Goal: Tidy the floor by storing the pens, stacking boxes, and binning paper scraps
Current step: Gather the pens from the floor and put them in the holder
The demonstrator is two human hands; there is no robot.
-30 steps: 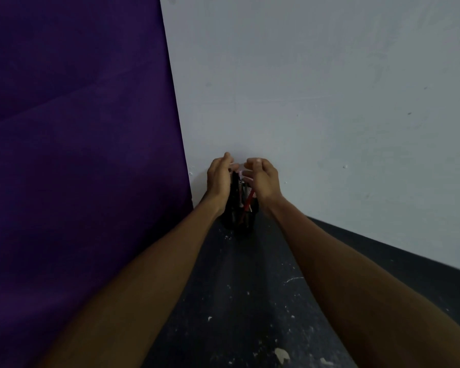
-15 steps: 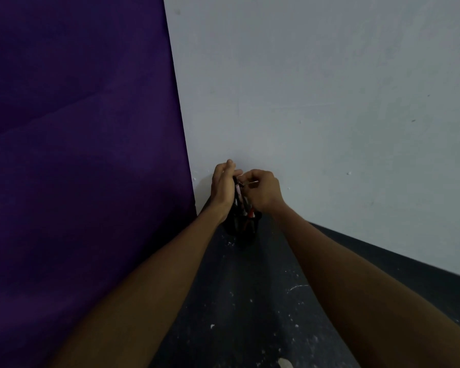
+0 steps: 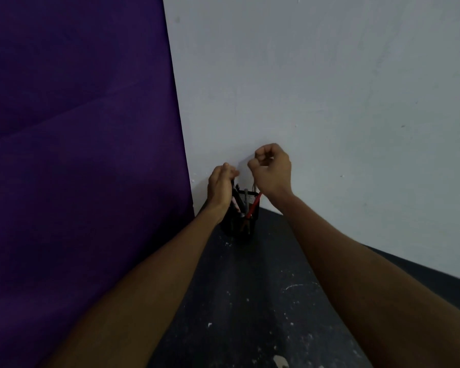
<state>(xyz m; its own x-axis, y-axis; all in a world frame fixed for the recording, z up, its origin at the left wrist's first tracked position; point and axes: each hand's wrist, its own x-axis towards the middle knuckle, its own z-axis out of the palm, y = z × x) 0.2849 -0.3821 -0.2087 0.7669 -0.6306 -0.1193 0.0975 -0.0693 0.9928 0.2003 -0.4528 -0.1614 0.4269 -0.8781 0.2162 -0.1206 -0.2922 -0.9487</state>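
A black mesh pen holder [image 3: 241, 227] stands on the dark floor in the corner. Several pens [image 3: 244, 200] stick up out of it, one of them a red pen [image 3: 254, 207] leaning to the right. My left hand [image 3: 219, 189] is pressed around the holder's left side and rim, gripping it. Just above the holder's right edge, my right hand [image 3: 272, 172] hovers with its fingers curled in and nothing visible in them.
A purple cloth backdrop [image 3: 77, 155] fills the left, and a white wall [image 3: 329, 102] rises behind the holder. The dark floor [image 3: 250, 288] is speckled with white flecks. One paper scrap [image 3: 280, 362] lies at the bottom edge.
My right hand has lifted up and away from the pens in the holder, with its fingers curled. My left hand stays on the holder's left side.
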